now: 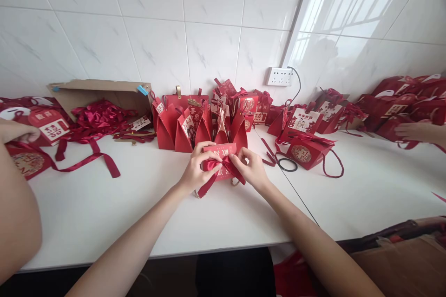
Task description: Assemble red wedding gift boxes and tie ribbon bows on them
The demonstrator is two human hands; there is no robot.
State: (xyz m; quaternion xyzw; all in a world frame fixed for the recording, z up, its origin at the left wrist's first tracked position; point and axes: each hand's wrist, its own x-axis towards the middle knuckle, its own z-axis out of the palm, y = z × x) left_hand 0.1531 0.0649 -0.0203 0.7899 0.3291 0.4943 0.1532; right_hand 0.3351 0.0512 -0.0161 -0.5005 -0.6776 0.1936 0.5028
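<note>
A small red box [219, 149] with pale lettering stands on the white table in front of me, a dark red ribbon bow [227, 162] across its front. My left hand [202, 168] is at the box's left side, fingers closed on the ribbon near the knot. On the other side my right hand [249, 166] pinches the bow's right part between thumb and fingers. The ribbon's tails hang down at the lower left and right. Part of a thin cord handle shows under the box. Just behind it stands a row of red pointed boxes [167, 127].
An open cardboard box [101, 85] spills red ribbons at the left. Red gift boxes [306, 148] and a black ring [287, 164] lie right. Another person's arm [16, 195] is at the far left, and another hand [418, 131] touches boxes at the far right.
</note>
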